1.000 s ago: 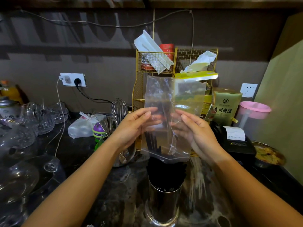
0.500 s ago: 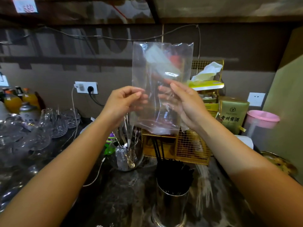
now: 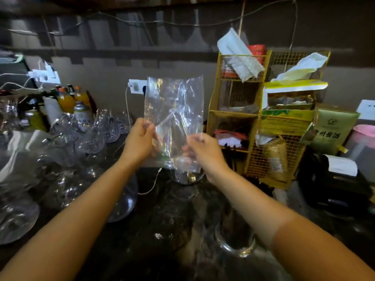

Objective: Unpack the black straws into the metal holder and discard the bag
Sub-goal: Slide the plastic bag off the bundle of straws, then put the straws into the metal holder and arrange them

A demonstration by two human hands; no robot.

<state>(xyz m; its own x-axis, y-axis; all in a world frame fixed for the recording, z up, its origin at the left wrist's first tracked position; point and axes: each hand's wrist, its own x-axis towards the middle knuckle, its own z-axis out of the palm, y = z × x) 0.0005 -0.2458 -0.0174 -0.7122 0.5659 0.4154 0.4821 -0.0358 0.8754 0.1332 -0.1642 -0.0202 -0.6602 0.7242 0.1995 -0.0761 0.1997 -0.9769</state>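
We hold bag (image 3: pixel 174 118) upright, left hand (image 3: pixel 140 138) and right hand (image 3: pixel 203 151) both pinching its lower edges, holder (image 3: pixel 235 234) below right of bag, blurred.

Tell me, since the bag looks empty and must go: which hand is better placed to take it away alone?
Either could. Both hands, left hand and right hand, pinch the clear bag near its lower half. No bin is visible, so neither has an edge.

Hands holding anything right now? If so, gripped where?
Both hold the clear plastic bag: left hand pinches its left edge, right hand its lower right edge.
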